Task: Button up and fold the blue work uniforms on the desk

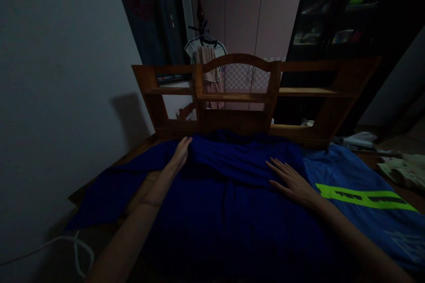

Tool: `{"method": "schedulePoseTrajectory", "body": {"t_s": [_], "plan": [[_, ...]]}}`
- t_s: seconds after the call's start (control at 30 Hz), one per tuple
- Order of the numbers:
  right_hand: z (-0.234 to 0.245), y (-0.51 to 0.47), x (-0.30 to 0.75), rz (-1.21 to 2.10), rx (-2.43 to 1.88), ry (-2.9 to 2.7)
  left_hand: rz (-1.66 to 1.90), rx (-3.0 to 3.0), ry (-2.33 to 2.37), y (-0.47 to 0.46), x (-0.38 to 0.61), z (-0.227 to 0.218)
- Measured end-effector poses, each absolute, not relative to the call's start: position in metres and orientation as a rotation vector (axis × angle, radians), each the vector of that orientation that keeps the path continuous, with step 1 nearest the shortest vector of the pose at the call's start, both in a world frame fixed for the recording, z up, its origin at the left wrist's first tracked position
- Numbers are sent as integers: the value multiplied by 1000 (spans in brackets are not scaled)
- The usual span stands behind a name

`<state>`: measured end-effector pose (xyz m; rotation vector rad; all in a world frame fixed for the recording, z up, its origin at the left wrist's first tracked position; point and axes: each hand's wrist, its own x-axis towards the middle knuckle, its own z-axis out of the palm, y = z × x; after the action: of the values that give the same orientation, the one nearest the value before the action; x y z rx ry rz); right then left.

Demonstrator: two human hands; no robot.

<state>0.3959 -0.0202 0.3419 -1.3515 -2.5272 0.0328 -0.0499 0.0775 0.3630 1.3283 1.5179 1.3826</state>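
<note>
A dark blue garment [229,203] lies spread over a wooden surface, with one long sleeve [99,194] stretched out to the left. My left hand [181,152] is closed on the garment near the base of that sleeve, fingers pinched at its far edge. Flat on the cloth to the right rests my right hand [292,183], its fingers spread and holding nothing. A loose fold runs across the garment between both hands. Beside my right forearm is a lighter blue garment [358,221] with a bright yellow-green band.
A wooden shelf frame [239,97] stands along the far edge. On the left is a pale wall [66,75], with a white cable [78,241] below. Clothes hang on a coat stand [201,13] before a pink wardrobe [245,17]. Pale patterned cloth [403,168] lies far right.
</note>
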Motion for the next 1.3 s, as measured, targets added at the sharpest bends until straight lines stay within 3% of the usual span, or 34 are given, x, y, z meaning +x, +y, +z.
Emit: {"method": "schedulePoseTrajectory", "body": {"t_s": [0.2,0.4,0.67,0.83,1.0,1.13,1.3], "plan": [[350,-23,399,89,-1334,-2457,1612,1299,1033,82,-71,407],[341,-17,402,93,-1334,-2605,1200,1318,1466,72,-94,354],[346,-12,403,19,-1409,-2574,1065,1423,1323,52,-84,322],[359,13,421,-47,-1547,-2433,973,1341,1166,52,-68,335],[343,39,423,-135,-1837,-2302,1059,1371,1098,43,-74,379],[314,44,404,-170,-2084,-2087,1018,1438,1343,36,-91,390],[301,35,389,-431,-1909,-2051,636,1767,2183,31,-103,360]]}}
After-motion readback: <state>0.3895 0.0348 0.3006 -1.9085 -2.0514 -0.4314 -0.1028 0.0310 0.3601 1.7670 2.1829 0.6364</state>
